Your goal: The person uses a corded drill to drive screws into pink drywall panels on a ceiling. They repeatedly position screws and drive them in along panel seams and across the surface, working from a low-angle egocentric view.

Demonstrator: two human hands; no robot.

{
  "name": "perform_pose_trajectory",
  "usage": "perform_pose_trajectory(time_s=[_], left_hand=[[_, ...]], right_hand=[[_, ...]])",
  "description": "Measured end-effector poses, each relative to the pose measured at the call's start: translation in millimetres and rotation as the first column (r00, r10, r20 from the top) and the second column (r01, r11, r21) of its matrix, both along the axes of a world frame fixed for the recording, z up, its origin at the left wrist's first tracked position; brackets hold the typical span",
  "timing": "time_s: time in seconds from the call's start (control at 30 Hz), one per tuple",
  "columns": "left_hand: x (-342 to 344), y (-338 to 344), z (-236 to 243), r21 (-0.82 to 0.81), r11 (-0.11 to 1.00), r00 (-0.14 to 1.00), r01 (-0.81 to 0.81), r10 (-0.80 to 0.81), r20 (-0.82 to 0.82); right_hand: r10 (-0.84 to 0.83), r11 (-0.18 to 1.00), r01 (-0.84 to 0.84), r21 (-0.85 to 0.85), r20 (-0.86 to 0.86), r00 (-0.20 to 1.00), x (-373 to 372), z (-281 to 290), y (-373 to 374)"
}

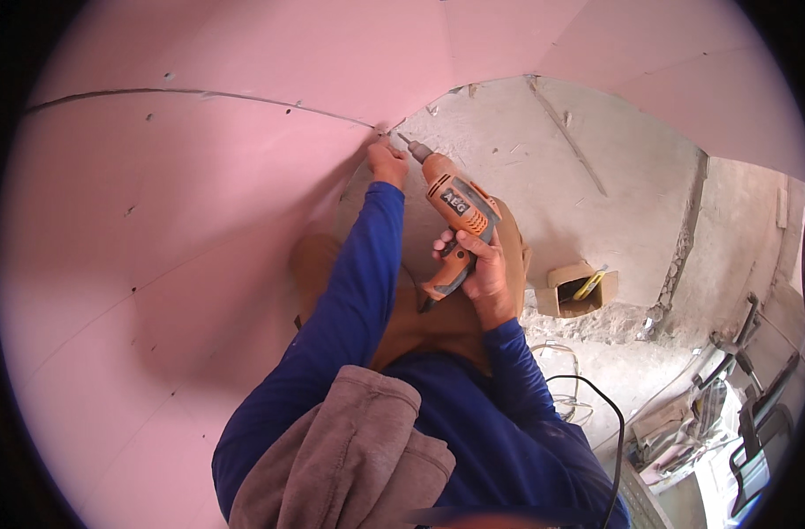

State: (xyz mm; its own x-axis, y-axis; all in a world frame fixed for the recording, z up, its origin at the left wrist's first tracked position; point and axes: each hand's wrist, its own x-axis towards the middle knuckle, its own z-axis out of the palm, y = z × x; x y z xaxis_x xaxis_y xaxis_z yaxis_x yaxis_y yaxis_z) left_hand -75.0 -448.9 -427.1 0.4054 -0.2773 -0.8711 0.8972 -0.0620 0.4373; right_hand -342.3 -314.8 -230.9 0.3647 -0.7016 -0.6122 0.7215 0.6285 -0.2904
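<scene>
My right hand (480,269) is wrapped round the handle of an orange and black corded screw gun (460,207). Its bit points up and to the left, toward the corner where the pink wallboard (235,167) meets the floor. My left hand (387,159) is at that corner, its fingers pinched together against the board's lower edge, close to the bit tip. Whatever those fingers hold, if anything, is too small to make out. A dark seam (200,92) runs across the board to the spot by my left fingertips.
On the dusty concrete floor (499,132) lies a thin strip (567,137). An open cardboard box (579,295) with a yellow utility knife (589,285) in it stands to my right. A black cord (616,414) trails beside my right arm. Tools and clutter (702,414) lie at the lower right.
</scene>
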Motion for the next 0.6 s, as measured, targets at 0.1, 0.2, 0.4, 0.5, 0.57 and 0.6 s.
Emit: perform_pose_trajectory(time_s=[0.1, 0.2, 0.4, 0.5, 0.57, 0.6], left_hand=[[0.4, -4.6, -7.3, 0.069, 0.997, 0.993, 0.040, -0.047, 0.111], [8.0, -3.9, -13.7, 0.286, 0.880, 0.793, 0.379, -0.468, 0.390], [12.8, -3.4, -9.0, -0.005, 0.998, 0.998, 0.069, -0.069, 0.000], [12.6, 1.1, 3.0, -0.005, 0.994, 0.993, 0.112, -0.112, -0.020], [12.5, 3.1, 8.3, 0.008, 0.993, 0.993, 0.118, -0.118, -0.015], [12.4, 2.8, 9.4, 0.003, 0.994, 0.994, 0.112, -0.112, 0.002]], right_hand=[[0.008, 1.000, -0.008, -0.017, 0.002, 1.000, 1.4, -1.8, 1.2], [-0.007, 1.000, 0.007, -0.013, 0.033, 0.999, 1.3, -2.0, 1.0], [0.002, 0.999, -0.003, 0.041, 0.018, 1.000, 0.5, -1.0, -1.9], [0.037, 0.999, -0.037, 0.024, -0.026, 0.999, 1.8, -0.5, -3.1], [0.033, 0.999, -0.032, 0.021, -0.042, 0.999, 1.8, -0.9, -2.4], [0.027, 0.999, -0.026, 0.019, -0.052, 0.998, 1.7, -1.5, -1.9]])
